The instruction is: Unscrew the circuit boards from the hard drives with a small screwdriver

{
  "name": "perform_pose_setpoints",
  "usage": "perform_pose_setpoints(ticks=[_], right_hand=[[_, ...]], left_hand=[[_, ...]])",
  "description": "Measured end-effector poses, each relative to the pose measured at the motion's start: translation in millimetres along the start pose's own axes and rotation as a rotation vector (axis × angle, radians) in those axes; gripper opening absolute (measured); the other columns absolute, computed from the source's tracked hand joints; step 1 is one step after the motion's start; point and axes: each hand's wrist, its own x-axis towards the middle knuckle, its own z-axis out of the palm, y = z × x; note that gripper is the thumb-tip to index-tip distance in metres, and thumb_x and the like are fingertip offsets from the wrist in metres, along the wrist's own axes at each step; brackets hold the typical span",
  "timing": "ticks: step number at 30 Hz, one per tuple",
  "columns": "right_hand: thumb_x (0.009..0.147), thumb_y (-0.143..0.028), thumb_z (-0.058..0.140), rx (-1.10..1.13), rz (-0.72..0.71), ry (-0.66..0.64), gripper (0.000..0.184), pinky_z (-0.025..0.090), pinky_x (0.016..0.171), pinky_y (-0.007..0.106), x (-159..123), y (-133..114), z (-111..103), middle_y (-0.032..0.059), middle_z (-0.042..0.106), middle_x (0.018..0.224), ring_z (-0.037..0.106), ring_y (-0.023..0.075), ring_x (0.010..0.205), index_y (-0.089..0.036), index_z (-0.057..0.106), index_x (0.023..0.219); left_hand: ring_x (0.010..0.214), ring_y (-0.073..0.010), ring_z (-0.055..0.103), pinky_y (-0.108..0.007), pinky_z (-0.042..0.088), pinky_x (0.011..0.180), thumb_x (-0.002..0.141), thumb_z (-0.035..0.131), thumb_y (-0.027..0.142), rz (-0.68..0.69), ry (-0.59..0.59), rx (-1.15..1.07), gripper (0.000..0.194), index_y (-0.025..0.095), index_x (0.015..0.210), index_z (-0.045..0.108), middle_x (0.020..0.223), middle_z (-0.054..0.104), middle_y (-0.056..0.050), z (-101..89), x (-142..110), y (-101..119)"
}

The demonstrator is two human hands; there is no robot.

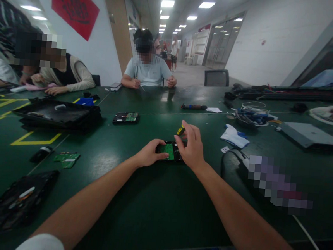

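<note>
On the dark green table in front of me lies a hard drive (168, 151), a black case with a green circuit board facing up. My left hand (149, 153) grips its left end, the thumb resting on the board and the fingers at the far edge. Over the right end, my right hand (193, 146) is closed around a screwdriver (180, 130) with a yellow and black handle, held upright. The screwdriver's tip is too small to make out, and that hand covers part of the drive's right side.
A second drive (126, 117) and stacked black trays (59, 113) stand to the left. Nearer lie a loose green board (67, 159) and a black panel (16, 201). At right are a white glove (234, 136), a cable bundle (253, 116) and a grey box (314, 136). Co-workers sit opposite and far left.
</note>
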Motion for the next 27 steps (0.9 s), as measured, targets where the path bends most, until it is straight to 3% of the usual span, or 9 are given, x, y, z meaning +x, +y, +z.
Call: perform_pose_setpoints(ticks=[4, 8, 13, 18, 22, 27], right_hand=[[0.101, -0.023, 0.048, -0.004, 0.009, -0.009, 0.064, 0.060, 0.095, 0.049, 0.1, 0.4, 0.5, 0.0134, 0.052, 0.132, 0.060, 0.0276, 0.116, -0.032, 0.028, 0.161], [0.100, -0.027, 0.054, 0.004, 0.012, -0.003, 0.061, 0.063, 0.083, 0.045, -0.1, 0.8, 0.4, 0.0121, 0.053, 0.125, 0.062, 0.0253, 0.102, -0.032, 0.034, 0.158], [0.101, -0.023, 0.049, -0.001, -0.006, 0.007, 0.061, 0.061, 0.091, 0.047, -0.4, -0.2, 0.8, 0.0138, 0.053, 0.130, 0.060, 0.0268, 0.113, -0.029, 0.031, 0.159], [0.099, -0.028, 0.056, 0.009, 0.002, 0.012, 0.061, 0.063, 0.081, 0.043, -1.3, 0.3, 2.3, 0.0138, 0.052, 0.126, 0.061, 0.0264, 0.104, -0.028, 0.035, 0.157], [0.099, -0.021, 0.050, -0.004, -0.014, 0.000, 0.068, 0.061, 0.091, 0.047, -1.3, 0.6, 2.3, 0.0142, 0.052, 0.130, 0.060, 0.0272, 0.112, -0.029, 0.025, 0.162], [0.100, -0.025, 0.054, -0.013, 0.001, 0.000, 0.065, 0.063, 0.085, 0.046, -1.4, 1.4, 1.3, 0.0120, 0.053, 0.126, 0.063, 0.0228, 0.094, -0.032, 0.030, 0.160]], left_hand=[[0.114, -0.0273, 0.060, -0.045, 0.048, 0.102, 0.082, 0.076, 0.042, 0.009, 0.000, 0.002, 0.051, 0.019, 0.124, 0.060, 0.127, 0.063, -0.012, 0.0, -0.1, -0.4], [0.113, -0.0274, 0.061, -0.044, 0.048, 0.102, 0.082, 0.076, 0.042, 0.007, 0.003, 0.013, 0.051, 0.018, 0.124, 0.060, 0.126, 0.064, -0.012, -0.9, -1.1, 1.2], [0.115, -0.0278, 0.061, -0.045, 0.048, 0.103, 0.081, 0.076, 0.042, 0.002, 0.002, 0.019, 0.051, 0.019, 0.124, 0.060, 0.127, 0.064, -0.011, -1.5, -1.4, 3.3], [0.117, -0.0281, 0.060, -0.045, 0.048, 0.105, 0.082, 0.076, 0.042, -0.020, -0.007, 0.042, 0.053, 0.018, 0.126, 0.060, 0.128, 0.063, -0.011, -0.5, -0.1, 2.8], [0.118, -0.0281, 0.060, -0.045, 0.047, 0.105, 0.082, 0.076, 0.042, -0.003, -0.005, 0.031, 0.052, 0.018, 0.126, 0.060, 0.129, 0.063, -0.012, -0.7, -0.2, 2.3], [0.116, -0.0284, 0.061, -0.046, 0.048, 0.103, 0.082, 0.075, 0.042, 0.002, -0.003, 0.036, 0.051, 0.018, 0.126, 0.060, 0.128, 0.064, -0.012, -1.3, -0.8, 2.5]])
